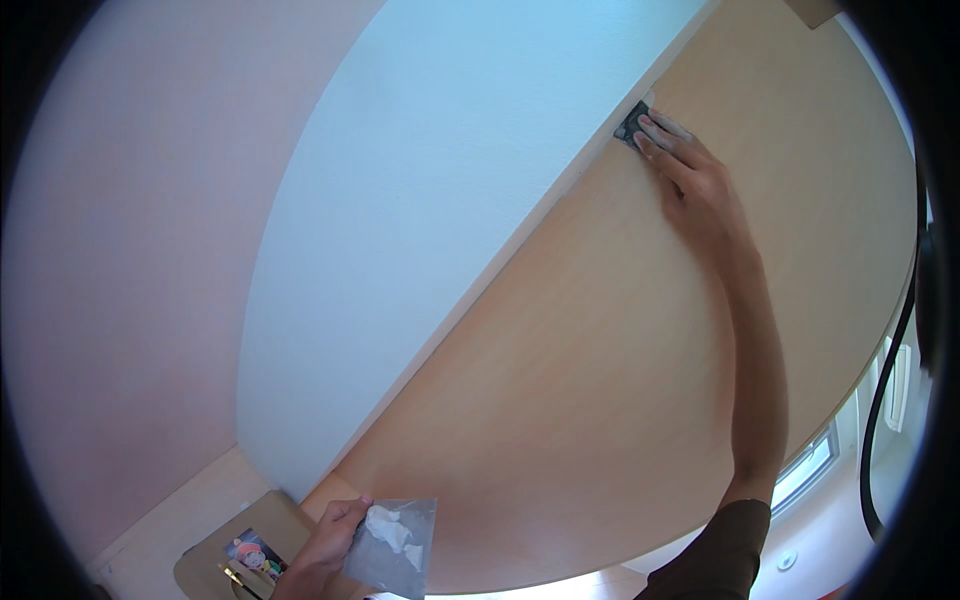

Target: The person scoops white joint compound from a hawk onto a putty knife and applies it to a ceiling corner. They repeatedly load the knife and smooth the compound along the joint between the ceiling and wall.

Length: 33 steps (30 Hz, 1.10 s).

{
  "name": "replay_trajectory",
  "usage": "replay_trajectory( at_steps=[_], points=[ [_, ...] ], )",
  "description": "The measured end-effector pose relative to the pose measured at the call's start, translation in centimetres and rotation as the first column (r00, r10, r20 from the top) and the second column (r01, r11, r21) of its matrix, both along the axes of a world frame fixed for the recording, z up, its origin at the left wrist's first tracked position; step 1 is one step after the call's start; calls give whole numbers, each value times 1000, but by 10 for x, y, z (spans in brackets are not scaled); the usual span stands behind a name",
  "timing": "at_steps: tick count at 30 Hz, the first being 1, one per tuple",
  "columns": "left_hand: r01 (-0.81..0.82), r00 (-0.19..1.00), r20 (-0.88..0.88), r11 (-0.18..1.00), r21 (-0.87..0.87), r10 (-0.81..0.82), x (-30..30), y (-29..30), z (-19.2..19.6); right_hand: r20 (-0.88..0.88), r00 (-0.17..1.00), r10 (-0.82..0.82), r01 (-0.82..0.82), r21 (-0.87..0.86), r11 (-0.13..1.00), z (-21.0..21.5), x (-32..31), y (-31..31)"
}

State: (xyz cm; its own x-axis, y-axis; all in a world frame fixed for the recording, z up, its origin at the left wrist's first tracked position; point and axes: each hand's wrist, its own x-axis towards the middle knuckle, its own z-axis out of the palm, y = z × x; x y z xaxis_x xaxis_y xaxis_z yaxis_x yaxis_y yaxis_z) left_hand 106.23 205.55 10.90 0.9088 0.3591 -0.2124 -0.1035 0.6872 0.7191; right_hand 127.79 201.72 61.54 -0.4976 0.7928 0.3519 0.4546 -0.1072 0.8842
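Observation:
My right hand (690, 170) reaches far up and presses a small dark scraper (630, 124) flat against the seam where a tan wooden panel (620, 380) meets a pale blue wall (440, 200). A line of white filler runs along that seam. Low in the view, my left hand (325, 540) holds a wide metal putty blade (395, 548) with a lump of white filler (390, 528) on it, close to the panel's lower corner.
A pinkish wall (130, 280) stands to the left. Below sits a tan box (255, 540) with a colourful picture on it. A black cable (890, 400) hangs at the right, near a window (810, 465).

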Motion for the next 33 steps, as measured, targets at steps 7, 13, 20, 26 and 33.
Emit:
replay_trajectory(
  at_steps=[7,13,20,26,33],
  points=[
    [-10,1000,4,1000,-2,10,2,0,-5,-12,999,49,-48,33,998,-19,0,-17],
    [-20,1000,10,1000,-21,20,4,-2,-7,18,992,125,-126,217,968,7,-10,-39],
    [-56,998,19,998,31,56,5,-1,-13,-317,933,169,-59,328,943,40,-40,-19],
    [-31,999,28,999,5,31,5,-1,-10,-559,822,107,84,305,949,80,-20,-10],
    [-33,998,56,999,-32,35,7,-1,-19,-587,809,4,193,273,943,71,-30,0]
  ],
)
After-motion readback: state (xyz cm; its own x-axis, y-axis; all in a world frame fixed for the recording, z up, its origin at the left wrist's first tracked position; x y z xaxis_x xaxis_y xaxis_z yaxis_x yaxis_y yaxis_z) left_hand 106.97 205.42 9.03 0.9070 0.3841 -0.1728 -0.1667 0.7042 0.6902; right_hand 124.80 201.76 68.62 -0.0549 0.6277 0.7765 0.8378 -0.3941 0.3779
